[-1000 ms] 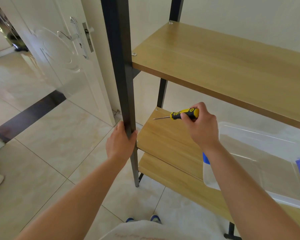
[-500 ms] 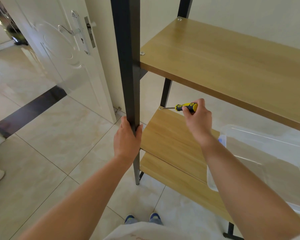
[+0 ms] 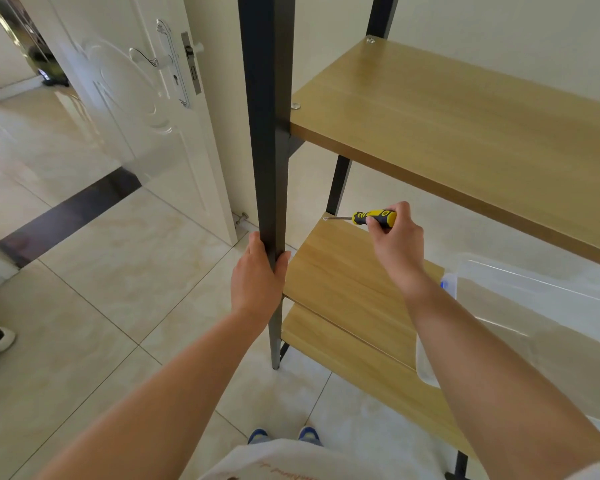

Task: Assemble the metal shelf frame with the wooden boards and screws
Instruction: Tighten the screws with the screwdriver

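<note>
Fingers of the right hand [image 3: 397, 242] curl round the yellow-and-black screwdriver [image 3: 373, 217], its tip at the far left corner of the middle light-wood board [image 3: 347, 282]; fingers and thumb of the left hand [image 3: 257, 277] clasp the near dark metal upright post [image 3: 265, 133] of the standing frame; the upper wooden board [image 3: 465, 129] already carries two screws [image 3: 295, 106] along its left edge; three boards sit in place, so I judge assembly well advanced, with this corner being fastened; whether other corners remain open cannot be told.
</note>
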